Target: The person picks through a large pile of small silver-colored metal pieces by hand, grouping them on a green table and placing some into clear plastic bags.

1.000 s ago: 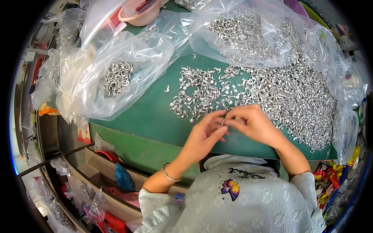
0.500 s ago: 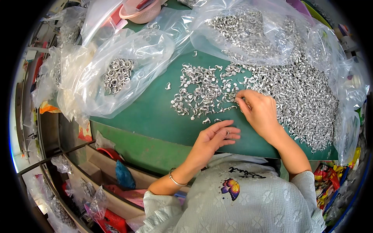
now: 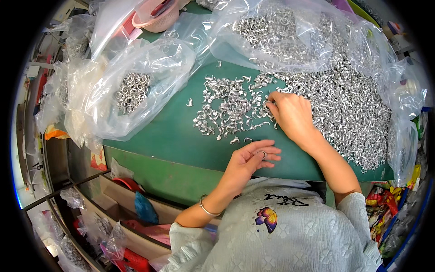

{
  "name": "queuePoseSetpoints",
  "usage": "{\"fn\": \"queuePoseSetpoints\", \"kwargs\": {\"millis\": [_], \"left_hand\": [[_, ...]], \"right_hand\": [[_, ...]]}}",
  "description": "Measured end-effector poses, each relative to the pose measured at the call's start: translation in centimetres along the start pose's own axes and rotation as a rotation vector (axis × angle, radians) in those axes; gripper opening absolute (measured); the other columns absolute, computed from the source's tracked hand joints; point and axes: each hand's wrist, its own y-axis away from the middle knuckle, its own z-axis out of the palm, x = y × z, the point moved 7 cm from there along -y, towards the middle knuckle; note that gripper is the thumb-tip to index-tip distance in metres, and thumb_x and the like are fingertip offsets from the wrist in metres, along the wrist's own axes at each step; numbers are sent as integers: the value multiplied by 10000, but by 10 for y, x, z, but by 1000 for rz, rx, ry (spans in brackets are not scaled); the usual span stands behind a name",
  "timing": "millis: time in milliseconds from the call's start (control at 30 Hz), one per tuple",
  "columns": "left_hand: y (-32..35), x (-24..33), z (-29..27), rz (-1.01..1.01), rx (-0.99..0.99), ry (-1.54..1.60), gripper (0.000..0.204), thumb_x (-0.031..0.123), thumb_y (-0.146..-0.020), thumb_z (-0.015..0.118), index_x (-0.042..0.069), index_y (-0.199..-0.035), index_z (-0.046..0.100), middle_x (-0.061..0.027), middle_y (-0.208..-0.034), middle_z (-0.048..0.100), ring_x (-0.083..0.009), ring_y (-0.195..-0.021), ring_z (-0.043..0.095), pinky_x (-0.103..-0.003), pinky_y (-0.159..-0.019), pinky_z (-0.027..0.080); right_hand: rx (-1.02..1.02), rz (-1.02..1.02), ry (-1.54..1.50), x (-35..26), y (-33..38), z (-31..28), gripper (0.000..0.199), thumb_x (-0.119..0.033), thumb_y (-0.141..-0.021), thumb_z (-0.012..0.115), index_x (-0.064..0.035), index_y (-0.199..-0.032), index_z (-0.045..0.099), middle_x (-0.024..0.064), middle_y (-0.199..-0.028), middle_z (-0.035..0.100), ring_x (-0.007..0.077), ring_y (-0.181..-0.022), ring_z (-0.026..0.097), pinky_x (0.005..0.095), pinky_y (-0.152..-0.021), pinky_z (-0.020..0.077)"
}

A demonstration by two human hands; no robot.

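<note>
My left hand (image 3: 250, 159) hovers palm-up over the near edge of the green table (image 3: 172, 149), its thumb against the fingers. A small silvery metal ring (image 3: 262, 155) shows between them. My right hand (image 3: 291, 114) reaches into the loose metal parts, thumb and forefinger curled together at the right side of a small spread pile (image 3: 226, 104) of curved silvery metal pieces. What its fingertips grip, if anything, is hidden. A much larger heap (image 3: 358, 113) of the same curved pieces lies to the right of this hand.
A clear plastic bag (image 3: 167, 81) with metal rings (image 3: 132, 93) lies on the left. Another clear bag (image 3: 281, 50) covers the heap's far part. A pink basket (image 3: 158, 20) stands at the back left. Below are drawers (image 3: 122, 199) with bags and a blue bundle (image 3: 146, 207).
My right hand has moved slightly away from me and left, its fingertips still among the metal pieces. My left hand has stayed nearly in place with the ring. The view has shifted a little.
</note>
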Motion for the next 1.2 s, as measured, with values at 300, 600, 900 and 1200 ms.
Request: {"fn": "queuePoseSetpoints", "kwargs": {"millis": [300, 600, 900, 1200], "left_hand": [[-6, 2, 1, 25, 88, 184, 369, 85, -992, 463, -41, -1339, 451, -225, -1255, 575, -272, -1139, 589, -361, -972, 480], [-16, 17, 11, 144, 187, 120, 430, 63, -970, 502, -24, -1378, 403, -191, -1265, 560, -280, -1187, 557, -389, -999, 463], [-36, 16, 13, 190, 128, -66, 341, 24, -926, 577, -40, -1258, 527, -105, -1092, 639, -134, -916, 613, -289, -795, 518], [-21, 45, 13, 560, 395, -584, 166, -13, -906, 589, -4, -1036, 692, -64, -828, 665, -85, -622, 580, -209, -544, 452]], "right_hand": [[73, 29, -297, 3, 17, -34, 73, -128, -835, 659, -61, -865, 661, 115, -608, 601, 295, -527, 593, 399, -496, 440], [-272, 271, -798, 19, 41, -10, 53, -59, -891, 638, -16, -891, 669, -69, -542, 443, 8, -502, 357, 221, -447, 277], [-390, 301, -1099, 19, 52, -4, 69, -89, -903, 628, -38, -899, 674, -75, -520, 395, 8, -497, 295, 239, -450, 234], [-556, 233, -1030, 19, 55, -13, 66, -85, -880, 627, -30, -868, 663, -69, -504, 403, 18, -482, 319, 247, -453, 251]]}}
